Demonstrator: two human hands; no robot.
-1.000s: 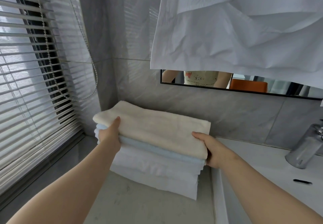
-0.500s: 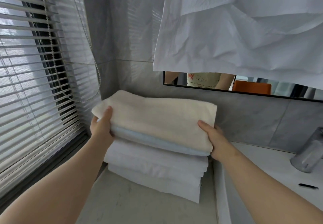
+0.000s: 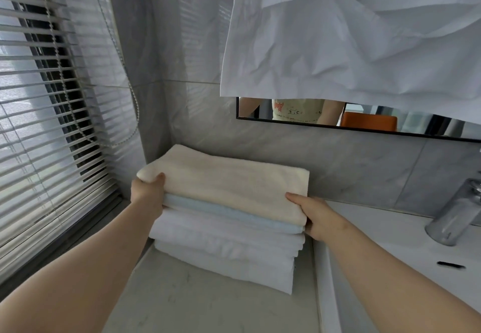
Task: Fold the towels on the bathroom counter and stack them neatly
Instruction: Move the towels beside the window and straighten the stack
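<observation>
A stack of folded towels stands on the marble counter [image 3: 203,304] in the corner by the wall. A cream towel [image 3: 229,187] lies on top, over a pale blue towel [image 3: 234,214] and white towels [image 3: 226,252] below. My left hand [image 3: 147,193] grips the left end of the cream and blue towels, thumb on top. At the right end, my right hand [image 3: 316,214] holds the same two towels, thumb on the cream one and fingers hidden underneath.
Venetian blinds [image 3: 49,114] with a bead cord fill the left side. A white cloth [image 3: 351,36] hangs over the mirror [image 3: 364,122]. At the right are the white sink [image 3: 403,249] and a chrome tap [image 3: 458,213].
Both hands have shifted the cream and blue towels slightly on the stack, squaring them toward the wall. The view has moved a little closer.
</observation>
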